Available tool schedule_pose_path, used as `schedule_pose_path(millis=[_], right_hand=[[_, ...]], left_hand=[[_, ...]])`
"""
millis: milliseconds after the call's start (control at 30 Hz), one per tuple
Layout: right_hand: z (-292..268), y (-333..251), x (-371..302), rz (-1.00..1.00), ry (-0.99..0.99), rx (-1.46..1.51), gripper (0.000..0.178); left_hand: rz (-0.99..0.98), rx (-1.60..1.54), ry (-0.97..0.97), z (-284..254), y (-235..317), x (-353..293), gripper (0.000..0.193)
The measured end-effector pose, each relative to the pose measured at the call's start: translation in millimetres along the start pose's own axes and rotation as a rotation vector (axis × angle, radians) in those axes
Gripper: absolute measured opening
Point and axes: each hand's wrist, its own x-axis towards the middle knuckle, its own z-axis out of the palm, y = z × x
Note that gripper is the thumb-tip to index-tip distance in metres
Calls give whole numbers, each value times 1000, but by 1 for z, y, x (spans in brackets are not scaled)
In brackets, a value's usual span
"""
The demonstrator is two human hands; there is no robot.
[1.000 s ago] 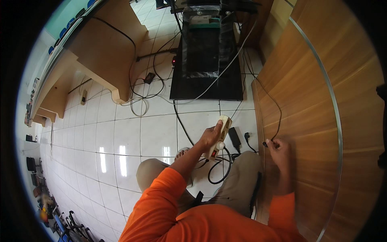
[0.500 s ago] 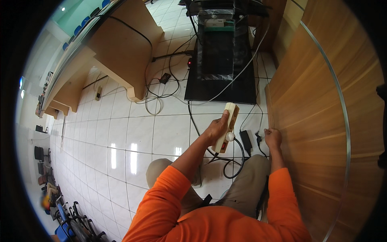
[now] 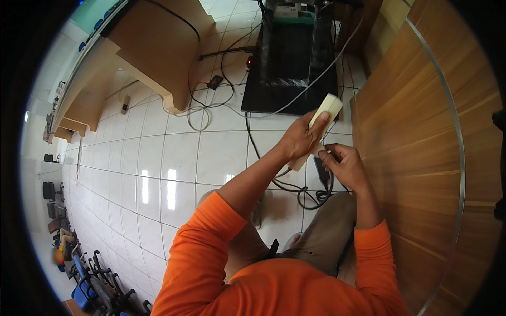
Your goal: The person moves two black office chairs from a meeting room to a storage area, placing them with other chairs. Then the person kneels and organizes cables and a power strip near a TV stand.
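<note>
Wearing an orange long-sleeved top [image 3: 274, 287] & khaki trousers [image 3: 316, 231], the person has knees bent, a foot [image 3: 293, 240] partly showing b/w the legs. R hand [image 3: 345, 164] is nearly closed, thumb & fingertips pinching a whitish plug [image 3: 319, 149] right at the strip's side; can't tell if plug is fully seated. L hand [image 3: 303, 136] is wrapped round the power strip [image 3: 332, 104], thumb lying along its top, other fingers mostly hidden.

Strip is held up over the floor, in front of the body, approx. mid-pic & a bit R. Looks cream/off-white, long, narrow, boxy, w/ slightly rounded corners at the far end; plain smooth face shows, mid part covered by the hand. It's tilted, far end pointing up & R, near end poking out below the palm. Side twd R hand is hard to make out.

Black cord [image 3: 329, 190] loops on the white tile floor [image 3: 168, 158] below, near the knee. Black adapter [image 3: 321, 171] lies just behind R hand, partly covered. Wood-grain panel [image 3: 411, 131] stands along R side. Farther: black board [image 3: 258, 98] w/ a pale cable [image 3: 316, 79] across it, small black box [image 3: 214, 82] among cables, light-wood desk [image 3: 153, 37] to the L.
</note>
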Motion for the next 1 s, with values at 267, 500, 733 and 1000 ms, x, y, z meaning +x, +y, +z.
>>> schedule_pose_path(millis=[267, 500, 733, 1000], right_hand=[[-16, -51, -8, -267, 250, -8, 28], [-10, -57, -11, -165, 133, -455, 33], [17, -33, -12, -198, 59, -785, 40], [28, 31, -71, 166, 6, -300, 42]], left_hand=[[381, -270, -78, 0, 43, 1, 69], [227, -165, -63, 3, 16, 3, 67], [-112, 147, -66, -3, -9, 5, 74], [-83, 85, 213, -64, -8, 19, 75]])
